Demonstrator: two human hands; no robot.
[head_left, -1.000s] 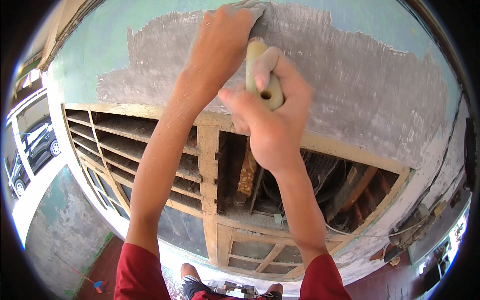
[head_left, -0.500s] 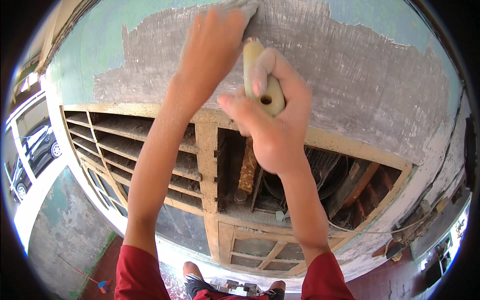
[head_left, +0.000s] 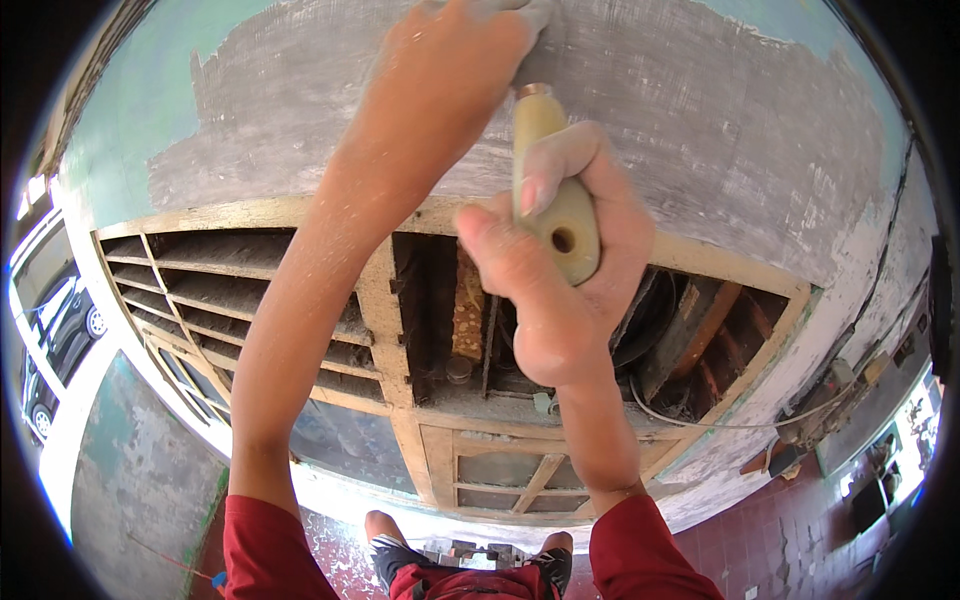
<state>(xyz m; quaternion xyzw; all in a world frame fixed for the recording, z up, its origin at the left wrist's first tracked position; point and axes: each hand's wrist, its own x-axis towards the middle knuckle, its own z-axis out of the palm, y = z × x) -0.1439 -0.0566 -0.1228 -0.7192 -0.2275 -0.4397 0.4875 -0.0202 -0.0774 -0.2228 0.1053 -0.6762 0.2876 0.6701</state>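
My right hand is wrapped round the cream handle of a scraper, which has a round hole near its butt and a metal collar at its far end. Beyond the collar the blade is a dark blur against the wall. At the top edge my left hand bends over with its grey, dusty fingers closed at the blade end; they are blurred and partly cut off. Both hands are up against a wall of bare grey surface, with green paint left around it. Pale specks of dust cling to my left forearm.
Below the bare patch runs a wooden frame with dusty slats on the left and an open, cluttered recess on the right. A loose cable droops at right. A dark car stands far left, beyond a low wall.
Both hands and the scraper have shifted slightly right in the picture, the right hand also a little lower. The view has moved somewhat, so the frame and slats appear farther left.
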